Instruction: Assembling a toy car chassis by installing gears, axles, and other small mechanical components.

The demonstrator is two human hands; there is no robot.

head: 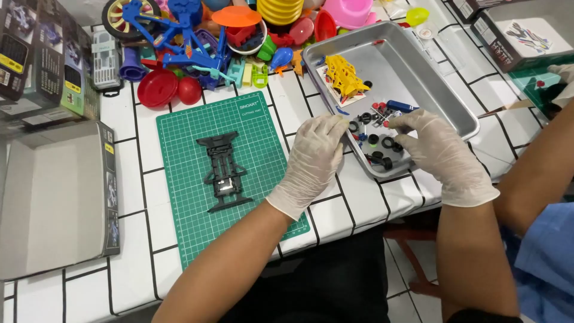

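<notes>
Both my hands wear white gloves and reach into the near corner of a metal tray [418, 66]. My left hand [312, 157] rests at the tray's near-left rim, fingers bent over small black wheels and parts [378, 143]. My right hand [436, 152] hovers over the same small parts, fingertips pinched close to them; whether it holds one I cannot tell. A black toy car chassis [222, 172] lies on the green cutting mat [179, 197], left of my left hand. A yellow plastic part frame [344, 76] and a blue cylinder [402, 106] lie in the tray.
Colourful plastic toys, with a blue toy bicycle [179, 36], are heaped at the back. Cardboard boxes [57, 197] stand at the left. Another person's arm in a blue sleeve [541, 179] is at the right. A further box [526, 33] sits at the back right.
</notes>
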